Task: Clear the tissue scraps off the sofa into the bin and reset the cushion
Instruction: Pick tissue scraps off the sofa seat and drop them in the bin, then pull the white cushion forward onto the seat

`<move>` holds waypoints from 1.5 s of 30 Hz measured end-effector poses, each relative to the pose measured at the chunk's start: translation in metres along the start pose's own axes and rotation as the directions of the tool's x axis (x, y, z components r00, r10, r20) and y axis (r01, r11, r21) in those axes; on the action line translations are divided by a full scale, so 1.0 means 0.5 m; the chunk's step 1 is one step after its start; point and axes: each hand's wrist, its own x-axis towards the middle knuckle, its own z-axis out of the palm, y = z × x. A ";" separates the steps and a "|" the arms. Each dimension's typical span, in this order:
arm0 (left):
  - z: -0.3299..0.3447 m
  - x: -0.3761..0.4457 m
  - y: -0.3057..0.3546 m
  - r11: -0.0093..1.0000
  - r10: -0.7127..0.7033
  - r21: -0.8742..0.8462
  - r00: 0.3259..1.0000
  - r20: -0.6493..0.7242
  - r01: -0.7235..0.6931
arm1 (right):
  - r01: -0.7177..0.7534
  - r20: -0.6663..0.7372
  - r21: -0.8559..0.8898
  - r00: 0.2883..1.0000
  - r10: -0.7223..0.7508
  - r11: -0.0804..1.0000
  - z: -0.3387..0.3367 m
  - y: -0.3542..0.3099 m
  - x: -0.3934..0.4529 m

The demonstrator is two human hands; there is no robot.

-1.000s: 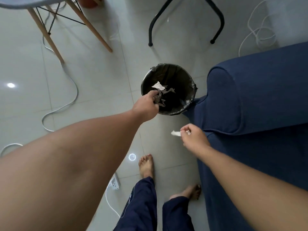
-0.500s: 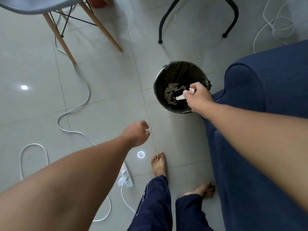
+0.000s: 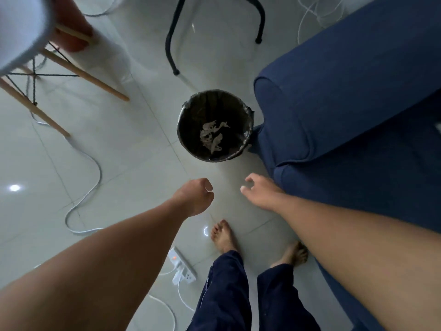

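Change: right hand [image 3: 261, 191], over the bin [image 3: 214, 125] 0.5 s ago, now hangs open and empty, lower centre.
Left hand [image 3: 195, 194]: loosely fisted, apparently empty.
Bin: tissue scraps [image 3: 212, 137] inside.
Meaning: both loads seem dumped; cushion reset likely remains.

Bare arms, bare feet, navy trousers [image 3: 229, 295]

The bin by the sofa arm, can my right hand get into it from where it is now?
Probably yes. The right hand is open and empty, the bin is uncovered beside the sofa arm, and only bare floor lies between them.
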 end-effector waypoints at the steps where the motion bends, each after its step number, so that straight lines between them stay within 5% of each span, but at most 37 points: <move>1: -0.001 0.001 0.018 1.000 0.014 0.018 1.000 0.004 -0.014 | -0.004 0.007 0.008 1.000 0.004 1.000 0.003 0.026 -0.014; 22: 0.188 -0.121 0.521 0.893 0.251 0.309 0.933 0.259 -0.327 | -0.161 -0.175 0.442 0.949 0.261 0.883 -0.130 0.586 -0.330; 37: 0.259 -0.120 0.911 0.785 0.385 0.435 0.897 0.217 -0.441 | -0.174 -0.260 0.568 0.890 0.376 0.805 -0.218 0.930 -0.458; 45: 0.269 -0.135 1.136 0.674 0.524 0.486 0.824 0.216 -0.556 | -0.123 -0.381 0.601 0.825 0.418 0.790 -0.313 1.050 -0.515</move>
